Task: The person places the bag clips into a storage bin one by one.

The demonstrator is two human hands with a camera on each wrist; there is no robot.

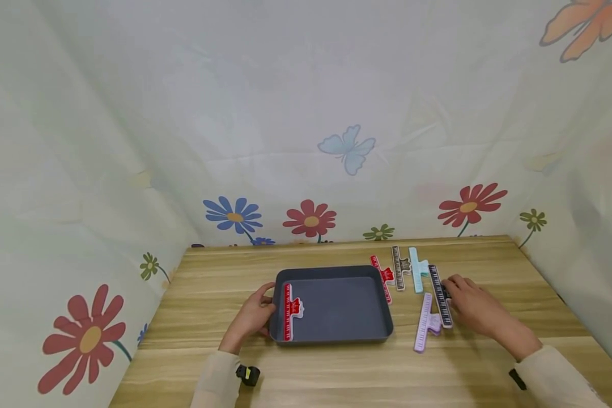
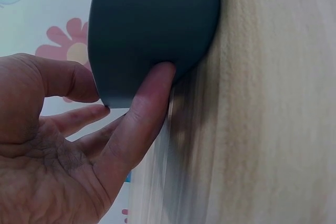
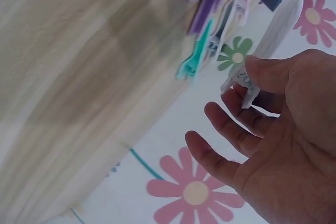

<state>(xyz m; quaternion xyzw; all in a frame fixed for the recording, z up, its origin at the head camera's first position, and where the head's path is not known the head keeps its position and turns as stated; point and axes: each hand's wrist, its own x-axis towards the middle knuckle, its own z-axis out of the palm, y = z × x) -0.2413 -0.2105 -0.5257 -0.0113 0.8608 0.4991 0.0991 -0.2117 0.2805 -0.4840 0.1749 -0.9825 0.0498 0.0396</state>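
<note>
A dark grey baking tray (image 1: 344, 309) lies on the wooden table. My left hand (image 1: 255, 311) grips its left end, with fingers on the rim and outer wall (image 2: 152, 19) in the left wrist view. Inside the tray, at the left, lies a red clip (image 1: 288, 311) with a keyboard-like pattern. My right hand (image 1: 476, 306) pinches a black clip (image 1: 440, 294) of the same kind by its handle; its pale side (image 3: 278, 24) shows in the right wrist view, raised off the table. A purple clip (image 1: 423, 323) lies just left of it.
Right of the tray lie a light blue clip (image 1: 416, 271), a brown clip (image 1: 398, 267) and another red clip (image 1: 382, 277) close against the tray's edge. Behind the wooden table (image 1: 336, 374) hangs a white sheet (image 1: 265, 113) printed with flowers and butterflies.
</note>
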